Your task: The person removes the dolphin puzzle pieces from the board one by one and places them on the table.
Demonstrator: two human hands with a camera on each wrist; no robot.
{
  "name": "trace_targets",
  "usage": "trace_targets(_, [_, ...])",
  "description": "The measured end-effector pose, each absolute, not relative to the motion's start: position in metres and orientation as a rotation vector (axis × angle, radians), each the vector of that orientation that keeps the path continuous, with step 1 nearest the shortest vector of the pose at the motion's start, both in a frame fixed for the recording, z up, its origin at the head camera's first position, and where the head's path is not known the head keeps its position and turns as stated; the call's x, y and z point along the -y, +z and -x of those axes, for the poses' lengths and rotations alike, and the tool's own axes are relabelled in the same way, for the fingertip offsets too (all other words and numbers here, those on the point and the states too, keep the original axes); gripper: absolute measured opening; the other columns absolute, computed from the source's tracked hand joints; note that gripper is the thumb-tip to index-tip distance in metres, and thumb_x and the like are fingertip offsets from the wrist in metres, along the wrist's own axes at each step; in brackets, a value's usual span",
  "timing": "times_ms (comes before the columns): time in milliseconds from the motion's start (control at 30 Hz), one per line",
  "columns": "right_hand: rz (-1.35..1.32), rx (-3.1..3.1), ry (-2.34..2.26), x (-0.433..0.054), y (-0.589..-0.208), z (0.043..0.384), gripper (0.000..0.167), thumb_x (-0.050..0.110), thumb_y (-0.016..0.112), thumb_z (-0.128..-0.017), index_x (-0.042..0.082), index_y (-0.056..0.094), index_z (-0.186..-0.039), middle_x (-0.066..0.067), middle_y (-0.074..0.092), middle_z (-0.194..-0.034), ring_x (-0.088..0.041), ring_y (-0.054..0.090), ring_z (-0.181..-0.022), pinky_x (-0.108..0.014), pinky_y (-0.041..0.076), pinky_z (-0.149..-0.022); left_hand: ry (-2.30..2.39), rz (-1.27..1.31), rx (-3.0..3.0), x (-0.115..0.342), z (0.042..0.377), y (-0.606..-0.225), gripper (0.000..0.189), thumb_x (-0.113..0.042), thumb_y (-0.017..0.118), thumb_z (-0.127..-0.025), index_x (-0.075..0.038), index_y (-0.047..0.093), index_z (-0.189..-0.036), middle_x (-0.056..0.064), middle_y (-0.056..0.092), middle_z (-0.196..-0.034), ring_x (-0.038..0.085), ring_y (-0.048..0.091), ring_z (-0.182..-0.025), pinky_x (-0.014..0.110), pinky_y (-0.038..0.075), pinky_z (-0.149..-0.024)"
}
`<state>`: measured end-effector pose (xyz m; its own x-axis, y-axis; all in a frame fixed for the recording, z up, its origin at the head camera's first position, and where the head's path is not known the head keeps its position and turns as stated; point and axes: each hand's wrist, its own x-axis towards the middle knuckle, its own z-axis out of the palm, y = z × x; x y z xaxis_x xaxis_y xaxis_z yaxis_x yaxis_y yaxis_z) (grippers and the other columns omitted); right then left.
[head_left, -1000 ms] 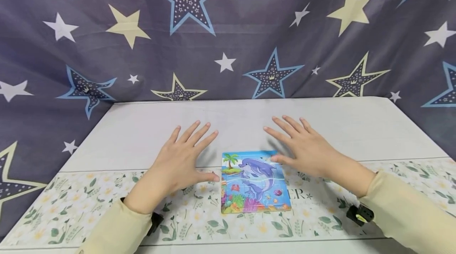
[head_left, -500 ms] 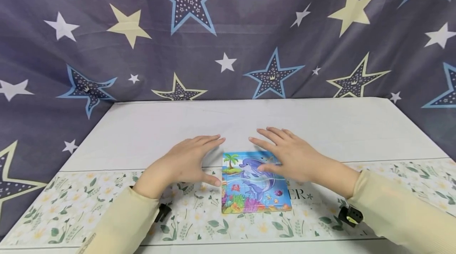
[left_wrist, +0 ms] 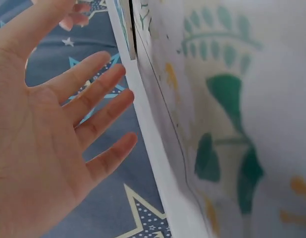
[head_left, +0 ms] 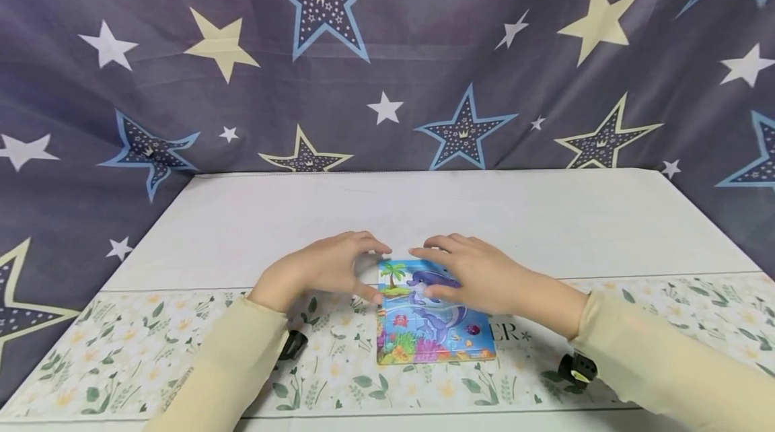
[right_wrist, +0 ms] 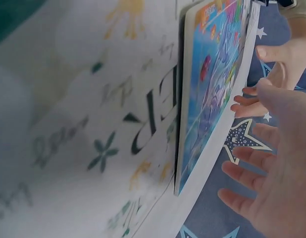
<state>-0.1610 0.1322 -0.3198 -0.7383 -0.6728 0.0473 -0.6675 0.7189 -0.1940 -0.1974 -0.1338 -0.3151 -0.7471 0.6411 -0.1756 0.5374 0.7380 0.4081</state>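
Observation:
A square dolphin jigsaw puzzle (head_left: 432, 324) lies flat on the table, showing a palm tree, two dolphins and coral. My left hand (head_left: 327, 265) is at its upper left edge, thumb near the border; whether it touches cannot be told. My right hand (head_left: 481, 276) hovers over the upper right part and hides some of the picture. In the left wrist view, the left hand's fingers (left_wrist: 101, 119) are spread and hold nothing. From the right wrist, the puzzle (right_wrist: 207, 84) shows its thick pale edge, and the right hand's fingers (right_wrist: 247, 173) are loosely bent with nothing in them.
A floral runner (head_left: 181, 351) crosses the white table (head_left: 290, 203), with printed lettering right of the puzzle. Behind the table hangs a dark star-patterned cloth (head_left: 424, 28). Each wrist carries a small black camera, such as the right one (head_left: 578, 369).
Both hands have come down and inward toward the puzzle. Their fingers, spread wide before, are now more bent and closer together. The puzzle has stayed in place.

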Motion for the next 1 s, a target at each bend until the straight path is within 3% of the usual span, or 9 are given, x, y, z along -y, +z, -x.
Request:
trace_targets(233, [1.21,-2.831,-0.41,-0.12,-0.323,0.166,0.057,0.041,0.069,-0.093,0.014,0.055,-0.142,-0.003,0.058,-0.128,-0.022,0.055,-0.117,-0.045,0.047,-0.097,0.565,-0.894,-2.553,0.128,0.206,-0.32,0.073,-0.045,0.086,-0.074,-0.015,0.06,-0.135,-0.004,0.057,-0.127,0.019,0.052,-0.118,0.042,0.043,-0.101])
trace_targets(400, [1.133,-2.776,-0.542,-0.113,-0.324,0.172,0.051,0.031,0.073,-0.091,0.011,0.059,-0.136,-0.004,0.06,-0.122,-0.022,0.057,-0.113,-0.043,0.05,-0.092,0.561,-0.915,-2.55,0.124,0.208,-0.318,0.067,-0.039,0.087,-0.075,-0.014,0.061,-0.133,-0.005,0.058,-0.118,0.016,0.053,-0.106,0.038,0.046,-0.092])
trace_targets(700, [0.927,-2.787,-0.619,-0.097,-0.329,0.178,0.041,0.024,0.08,-0.085,0.011,0.067,-0.122,-0.003,0.061,-0.107,-0.019,0.061,-0.097,-0.04,0.052,-0.083,0.481,-0.889,-2.575,0.123,0.209,-0.319,0.061,-0.036,0.086,-0.078,-0.015,0.063,-0.13,-0.001,0.058,-0.113,0.019,0.053,-0.104,0.04,0.046,-0.091])
trace_targets(1000, [0.797,-2.78,-0.577,-0.086,-0.332,0.18,0.044,0.031,0.082,-0.083,0.013,0.069,-0.121,0.0,0.057,-0.109,-0.016,0.055,-0.094,-0.038,0.051,-0.084,0.502,-0.912,-2.56,0.126,0.208,-0.319,0.059,-0.033,0.084,-0.08,-0.014,0.062,-0.132,0.001,0.057,-0.113,0.022,0.052,-0.106,0.041,0.045,-0.094])
